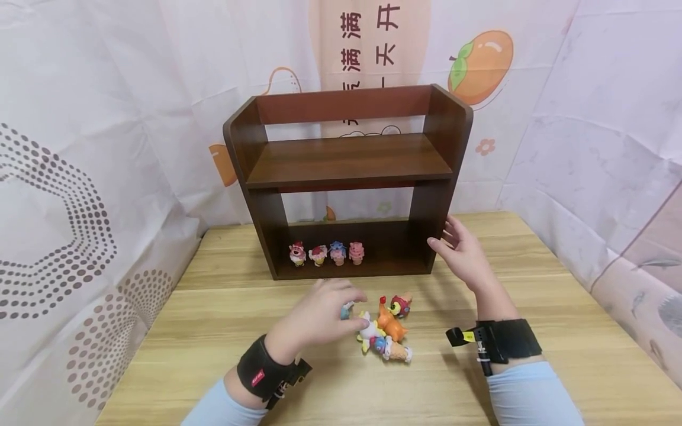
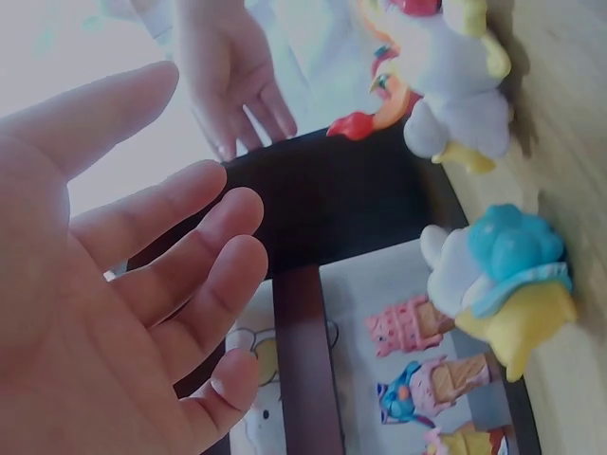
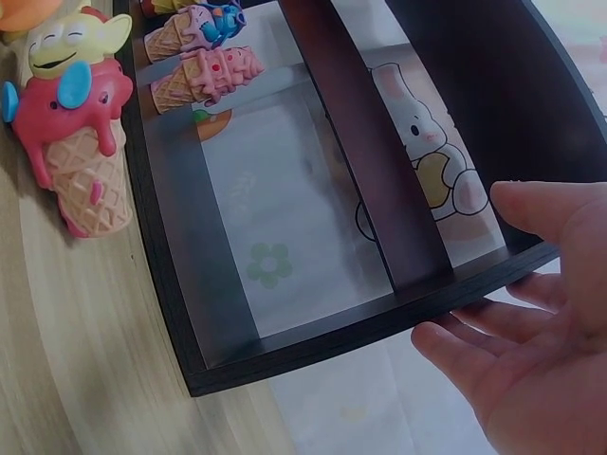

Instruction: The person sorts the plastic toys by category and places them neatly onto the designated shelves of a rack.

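Observation:
A dark brown two-level shelf [image 1: 348,160] stands on the table. On its lower level, towards the left, several small figurines [image 1: 337,253] stand in a row. The right hand [image 1: 465,254] is at the shelf's right side panel, thumb in front and fingers behind; whether it touches is unclear. Over the table hovers the left hand [image 1: 325,313], fingers apart and relaxed, holding nothing. Beside and under it lie loose figurines: an orange one [image 1: 391,324], a white and yellow one [image 1: 367,331], a cone-shaped one [image 1: 396,350], a red-topped one [image 1: 401,305] and a blue-topped one [image 2: 520,246].
The wooden table [image 1: 213,331] extends on both sides of the shelf. Behind and beside it hangs a pale printed cloth [image 1: 181,71]. The shelf's upper board [image 1: 348,158] spans its two side panels.

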Motion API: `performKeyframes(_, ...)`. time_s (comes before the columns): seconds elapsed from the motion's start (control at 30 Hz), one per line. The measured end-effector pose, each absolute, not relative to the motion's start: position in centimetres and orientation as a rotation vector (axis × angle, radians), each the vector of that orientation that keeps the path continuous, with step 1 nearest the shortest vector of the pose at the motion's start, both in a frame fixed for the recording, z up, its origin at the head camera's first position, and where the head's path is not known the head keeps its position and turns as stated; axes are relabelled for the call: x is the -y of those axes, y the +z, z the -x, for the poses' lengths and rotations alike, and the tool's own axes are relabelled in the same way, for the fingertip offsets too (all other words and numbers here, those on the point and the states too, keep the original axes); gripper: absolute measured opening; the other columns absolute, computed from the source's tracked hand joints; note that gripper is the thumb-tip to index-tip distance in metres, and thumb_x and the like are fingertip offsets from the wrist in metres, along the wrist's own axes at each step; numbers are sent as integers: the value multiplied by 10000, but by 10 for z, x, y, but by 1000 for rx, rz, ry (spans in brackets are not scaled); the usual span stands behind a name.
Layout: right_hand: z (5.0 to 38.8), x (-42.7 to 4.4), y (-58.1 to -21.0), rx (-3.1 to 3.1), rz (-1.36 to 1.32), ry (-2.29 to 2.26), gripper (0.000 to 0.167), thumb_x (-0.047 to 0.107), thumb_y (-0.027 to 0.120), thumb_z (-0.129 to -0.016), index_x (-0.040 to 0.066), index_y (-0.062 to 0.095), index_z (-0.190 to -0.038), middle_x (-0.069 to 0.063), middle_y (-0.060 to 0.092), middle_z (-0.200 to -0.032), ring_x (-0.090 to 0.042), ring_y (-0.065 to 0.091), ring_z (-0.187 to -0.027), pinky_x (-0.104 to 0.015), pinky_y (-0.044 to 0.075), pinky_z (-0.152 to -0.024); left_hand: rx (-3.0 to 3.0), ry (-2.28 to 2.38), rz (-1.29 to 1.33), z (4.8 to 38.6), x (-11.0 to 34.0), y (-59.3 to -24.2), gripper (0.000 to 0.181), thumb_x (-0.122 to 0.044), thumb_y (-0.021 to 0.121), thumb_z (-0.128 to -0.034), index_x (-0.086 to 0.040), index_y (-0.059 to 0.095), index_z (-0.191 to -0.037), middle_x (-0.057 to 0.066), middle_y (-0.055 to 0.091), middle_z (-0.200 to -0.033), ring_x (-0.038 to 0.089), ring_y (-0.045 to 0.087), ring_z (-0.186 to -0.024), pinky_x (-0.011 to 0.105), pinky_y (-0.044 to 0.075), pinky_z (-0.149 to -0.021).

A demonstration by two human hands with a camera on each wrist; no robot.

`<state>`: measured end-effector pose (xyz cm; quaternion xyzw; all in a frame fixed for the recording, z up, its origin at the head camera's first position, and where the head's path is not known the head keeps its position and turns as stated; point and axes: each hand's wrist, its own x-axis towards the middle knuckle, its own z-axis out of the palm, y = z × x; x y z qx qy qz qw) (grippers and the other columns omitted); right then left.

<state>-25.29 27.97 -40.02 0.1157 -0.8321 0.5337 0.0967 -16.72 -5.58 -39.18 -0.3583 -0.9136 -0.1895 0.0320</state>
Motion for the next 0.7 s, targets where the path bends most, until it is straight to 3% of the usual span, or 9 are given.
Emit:
performKeyframes(0.4,255,-281,-403,2440,-376,1578,785,243,674,-1000,47,223,-1613,-271,357,-1566,-465,384,-1407,-584,392,-1047,2883,-465,1173,161,39,-405,417,-455,776,-881,-242,717,-1234,-104,656,-1238,150,586,-1195,643,306,-1099)
performKeyframes(0.57,256,-281,-403,2446,-370,1581,794,249,670,-1002,41,209,-1614,-276,348,-1568,-470,377,-1410,-589,387,-1050,2848,-402,1274,162,35,-412,274,-416,802,-861,-250,745,-1070,-141,672,-1054,37,583,-961,457,448,-943)
performKeyframes(0.7,256,-281,-403,2441,-374,1583,782,234,668,-1004,50,216,-1615,-271,354,-1567,-465,381,-1409,-586,386,-1050,2833,-345,1325,162,31,-417,218,-416,814,-843,-262,732,-974,-153,649,-946,-5,529,-832,341,427,-805)
